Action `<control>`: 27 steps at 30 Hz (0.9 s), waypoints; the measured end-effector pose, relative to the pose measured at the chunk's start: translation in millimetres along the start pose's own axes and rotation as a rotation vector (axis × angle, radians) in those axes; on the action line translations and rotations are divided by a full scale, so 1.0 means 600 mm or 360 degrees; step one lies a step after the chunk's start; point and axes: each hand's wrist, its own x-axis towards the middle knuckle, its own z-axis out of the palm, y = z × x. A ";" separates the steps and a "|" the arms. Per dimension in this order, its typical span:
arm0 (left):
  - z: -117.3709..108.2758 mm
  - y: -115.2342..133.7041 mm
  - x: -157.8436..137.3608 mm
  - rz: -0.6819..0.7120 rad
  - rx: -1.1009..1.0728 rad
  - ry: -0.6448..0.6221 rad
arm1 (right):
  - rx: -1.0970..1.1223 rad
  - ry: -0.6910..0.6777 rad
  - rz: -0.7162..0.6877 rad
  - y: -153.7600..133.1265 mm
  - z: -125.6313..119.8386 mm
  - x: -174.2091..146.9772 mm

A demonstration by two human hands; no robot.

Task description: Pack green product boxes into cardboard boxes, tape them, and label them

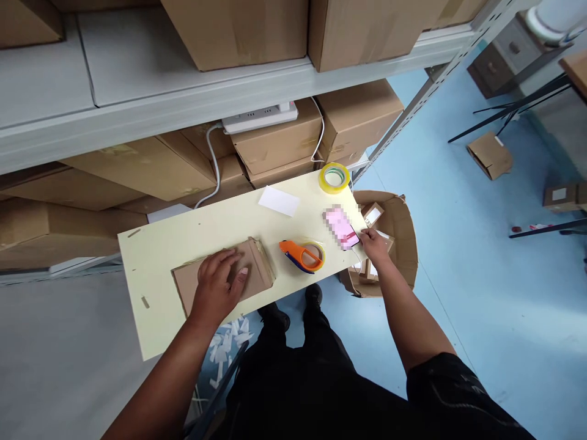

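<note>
My left hand (223,284) lies on a flat brown cardboard box (257,266), its fingers spread over the top. At the right end of the narrow cream tabletop (153,287), my right hand (375,244) has its fingers curled together beside a phone (342,226) with a pink, blurred-out screen. Whatever those fingers hold, if anything, I cannot make out. Between the hands is an orange and blue tape dispenser (300,255) with a roll of tape. A yellow tape roll (334,178) rests near the far right corner, and a white paper slip (279,200) lies left of it.
An open carton (403,244) holding several small boxes stands on the floor under the table's right end. Behind the table, a metal shelf (275,85) carries large cartons. A power strip (260,118) with white cables sits below it. Paper scraps (229,342) lie beneath the table.
</note>
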 end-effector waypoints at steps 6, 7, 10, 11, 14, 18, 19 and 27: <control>-0.009 -0.004 -0.007 0.0009 0.0050 0.0033 | -0.0084 0.0268 -0.0168 -0.007 0.016 -0.087; -0.011 -0.005 -0.009 0.0009 0.0053 0.0036 | -0.0129 0.0288 -0.0251 -0.010 0.024 -0.112; -0.015 -0.008 -0.016 -0.0004 0.0055 0.0036 | -0.0214 0.0214 -0.0658 -0.021 0.060 -0.191; -0.016 -0.009 -0.018 -0.0008 0.0054 0.0036 | -0.0260 0.0157 -0.0803 -0.027 0.073 -0.215; -0.015 -0.009 -0.024 -0.0006 0.0044 0.0045 | -0.0440 0.0061 -0.1112 -0.046 0.114 -0.265; -0.013 -0.007 -0.032 -0.0001 0.0037 0.0062 | -0.0705 -0.0110 -0.1312 -0.070 0.160 -0.269; -0.013 -0.006 -0.034 0.0003 0.0036 0.0064 | -0.0767 -0.0149 -0.1323 -0.074 0.170 -0.263; -0.019 -0.004 -0.055 0.0032 0.0054 0.0093 | -0.0989 -0.0002 -0.1219 -0.074 0.231 -0.228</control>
